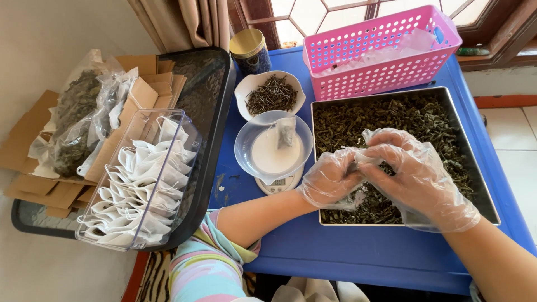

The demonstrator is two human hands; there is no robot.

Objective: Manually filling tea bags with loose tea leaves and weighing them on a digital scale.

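Gloved left hand [330,179], right hand [417,179], small sachet [358,159] pinched between, lying crosswise

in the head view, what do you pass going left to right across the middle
bags of dried leaves → clear bin of empty tea bags → bowl on the scale → left hand → right hand

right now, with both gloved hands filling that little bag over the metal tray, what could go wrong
1. Both hands, left hand and right hand, pinch a small white filter bag above the square metal tray of dried green leaves; the thin bag might tear or spill.
2. The loose clear plastic gloves could slip.
3. The clear plastic bowl on the small white kitchen scale sits close to the left wrist; a bump may tip it.
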